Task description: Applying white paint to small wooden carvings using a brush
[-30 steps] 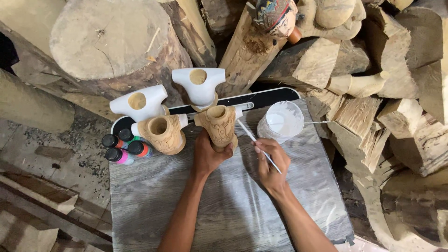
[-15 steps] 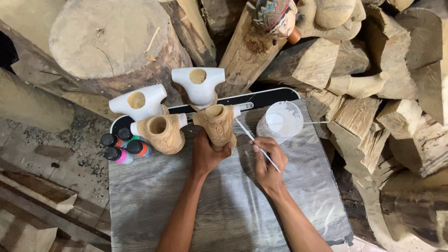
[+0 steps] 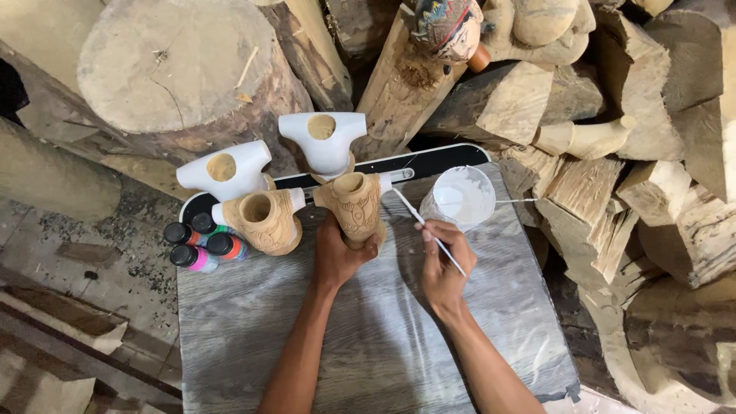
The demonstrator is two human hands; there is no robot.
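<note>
Hardly anything shifts: left hand (image 3: 337,257) still grips the carving (image 3: 354,207), right hand (image 3: 443,264) keeps the brush (image 3: 420,221) tip at its two-o'clock shoulder, painting ongoing.

paint cup (image 3: 460,198) right of carved torso (image 3: 354,207), bottles (image 3: 201,241) left.

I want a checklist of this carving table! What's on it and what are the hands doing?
Surface: grey board, wood-grain look.
Job's things: left hand grips carved wooden torso; right hand holds thin brush, its tip at the torso's shoulder; cup of white paint.
Clutter: second bare torso, two white-painted torsos, small paint bottles.
Grips: both closed on their things.
Cables: nothing seen.
Surroundings: logs and wood blocks, painted carved head.
</note>
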